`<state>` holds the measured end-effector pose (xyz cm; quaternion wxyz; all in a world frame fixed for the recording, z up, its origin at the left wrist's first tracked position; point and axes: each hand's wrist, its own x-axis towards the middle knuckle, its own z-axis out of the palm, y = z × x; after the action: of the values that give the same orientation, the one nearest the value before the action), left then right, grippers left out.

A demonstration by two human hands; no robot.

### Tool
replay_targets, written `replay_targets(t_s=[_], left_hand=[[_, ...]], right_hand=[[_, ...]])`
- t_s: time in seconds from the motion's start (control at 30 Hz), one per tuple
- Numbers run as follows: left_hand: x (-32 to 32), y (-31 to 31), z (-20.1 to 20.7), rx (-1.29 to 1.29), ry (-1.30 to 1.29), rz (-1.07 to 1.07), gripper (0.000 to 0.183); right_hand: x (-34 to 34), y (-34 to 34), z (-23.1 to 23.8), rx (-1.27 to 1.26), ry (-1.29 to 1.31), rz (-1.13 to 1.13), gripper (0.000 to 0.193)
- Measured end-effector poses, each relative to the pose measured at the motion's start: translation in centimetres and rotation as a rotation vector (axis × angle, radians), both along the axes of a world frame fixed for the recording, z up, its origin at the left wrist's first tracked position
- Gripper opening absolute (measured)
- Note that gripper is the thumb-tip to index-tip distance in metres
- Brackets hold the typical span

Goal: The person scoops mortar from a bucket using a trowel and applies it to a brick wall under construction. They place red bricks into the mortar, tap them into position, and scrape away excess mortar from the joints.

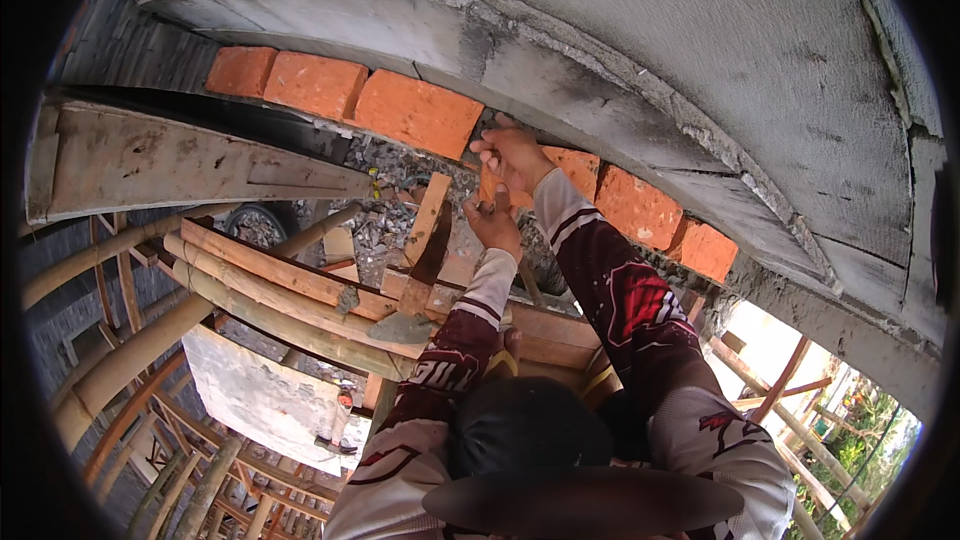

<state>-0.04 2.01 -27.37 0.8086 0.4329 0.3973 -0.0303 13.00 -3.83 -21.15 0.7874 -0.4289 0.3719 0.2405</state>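
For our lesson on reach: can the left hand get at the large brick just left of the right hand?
Probably yes: the left hand appears below and right of the large brick, and nothing visible blocks the gap; the right hand sits to one side.

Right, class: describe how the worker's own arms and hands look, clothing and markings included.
The left sleeve and right sleeve are long, maroon and off-white, with striped cuffs. White lettering marks the left, a red emblem the right. Left hand and right hand wear no gloves.
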Motion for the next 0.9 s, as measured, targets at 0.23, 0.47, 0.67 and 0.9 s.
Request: replay_targets(t_s=[0.23,0.47,0.67,0.9], left_hand=[[0.2,0.3,0.7,0.102,-0.039,-0.019,0.037],[2.6,0.1,1.0,0.302,-0.184,-0.079,0.060],[4.8,1.1,0.7,0.041,-0.043,-0.072,0.041],[5.1,0.4,0.2,0.092,0.052,-0.021,0.045]], right_hand=[[-4.7,-1.8,3.7,-0.322,-0.164,0.067,0.052],[-15.3,-5.2,4.3,-0.375,-0.143,-0.104,0.042],[-18.8,-6.9,3.1,-1.239,-0.415,0.281,0.053],[-19.3,-6.2,2.0,-1.446,-0.284,0.464,0.060]])
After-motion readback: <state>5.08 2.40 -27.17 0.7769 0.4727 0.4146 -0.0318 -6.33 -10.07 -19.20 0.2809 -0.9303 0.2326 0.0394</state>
